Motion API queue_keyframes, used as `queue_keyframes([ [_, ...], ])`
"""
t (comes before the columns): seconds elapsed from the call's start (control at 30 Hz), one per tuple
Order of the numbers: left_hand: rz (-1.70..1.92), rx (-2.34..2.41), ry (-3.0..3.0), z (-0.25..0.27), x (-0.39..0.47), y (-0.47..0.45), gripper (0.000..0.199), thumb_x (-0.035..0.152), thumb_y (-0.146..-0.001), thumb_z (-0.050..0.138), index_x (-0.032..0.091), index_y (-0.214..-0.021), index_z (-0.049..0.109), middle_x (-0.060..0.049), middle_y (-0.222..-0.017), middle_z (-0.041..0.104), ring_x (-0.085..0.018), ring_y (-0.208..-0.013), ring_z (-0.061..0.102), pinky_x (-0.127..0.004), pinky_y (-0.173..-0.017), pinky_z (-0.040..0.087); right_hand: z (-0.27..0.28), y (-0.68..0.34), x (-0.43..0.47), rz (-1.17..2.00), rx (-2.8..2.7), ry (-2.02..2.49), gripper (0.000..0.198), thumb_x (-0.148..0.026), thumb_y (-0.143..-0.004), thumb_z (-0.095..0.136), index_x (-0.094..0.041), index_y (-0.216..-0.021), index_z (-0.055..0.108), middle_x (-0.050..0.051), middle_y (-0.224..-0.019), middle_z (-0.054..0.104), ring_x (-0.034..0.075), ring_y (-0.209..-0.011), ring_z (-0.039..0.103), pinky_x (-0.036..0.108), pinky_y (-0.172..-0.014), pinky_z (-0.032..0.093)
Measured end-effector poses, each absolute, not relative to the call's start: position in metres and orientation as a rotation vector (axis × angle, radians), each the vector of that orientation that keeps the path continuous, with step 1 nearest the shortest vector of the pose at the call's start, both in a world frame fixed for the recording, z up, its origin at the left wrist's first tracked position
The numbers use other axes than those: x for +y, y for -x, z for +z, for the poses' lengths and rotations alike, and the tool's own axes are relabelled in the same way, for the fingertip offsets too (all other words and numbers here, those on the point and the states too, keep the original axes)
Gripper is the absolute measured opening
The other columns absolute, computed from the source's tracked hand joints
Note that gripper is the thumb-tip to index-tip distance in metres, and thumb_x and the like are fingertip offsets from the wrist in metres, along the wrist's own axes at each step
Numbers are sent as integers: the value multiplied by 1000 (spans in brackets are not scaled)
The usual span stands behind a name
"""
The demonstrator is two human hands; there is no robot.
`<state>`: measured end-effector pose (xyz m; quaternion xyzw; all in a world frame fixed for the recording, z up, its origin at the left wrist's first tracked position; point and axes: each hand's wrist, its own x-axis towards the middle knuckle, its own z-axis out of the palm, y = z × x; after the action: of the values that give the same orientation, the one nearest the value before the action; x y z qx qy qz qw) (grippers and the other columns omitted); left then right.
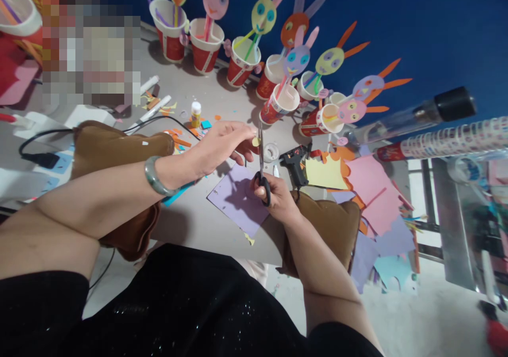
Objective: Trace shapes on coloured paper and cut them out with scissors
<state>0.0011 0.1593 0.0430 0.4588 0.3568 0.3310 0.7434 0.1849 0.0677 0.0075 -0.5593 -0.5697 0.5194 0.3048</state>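
My right hand (275, 195) is closed around the black handles of a pair of scissors (261, 158), whose blades point away from me. Close to the blades, my left hand (228, 143) pinches a small yellow paper piece (256, 142) between thumb and fingertips. The piece appears to touch or lie right beside the blades; I cannot tell which. Below both hands a purple paper sheet (238, 201) lies on the table, with their shadow on it. A roll of clear tape (271, 152) and a black glue gun (296, 164) are just beyond my right hand.
Red paper cups (203, 50) with paper rabbit faces on straws line the back. Brown cushions lie at left (119, 145) and right (325, 225). Coloured paper (373, 188) is piled at right, near stacked cups (452, 140). A black cable (159, 118), a small bottle (196, 115) and scraps are at left.
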Motion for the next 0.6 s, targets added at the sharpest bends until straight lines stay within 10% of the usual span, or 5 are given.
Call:
queue_keyframes([
  [0.6, 778, 772, -1049, 39, 159, -1, 18, 8, -86, 64, 16, -70, 58, 0, -66, 66, -7, -61, 66, -17, -54, 50, 8, -185, 67, 1374, -1509, 1474, 64, -79, -74, 71, -20, -63, 50, -2, -63, 51, 11, -58, 38, 27, -56, 33],
])
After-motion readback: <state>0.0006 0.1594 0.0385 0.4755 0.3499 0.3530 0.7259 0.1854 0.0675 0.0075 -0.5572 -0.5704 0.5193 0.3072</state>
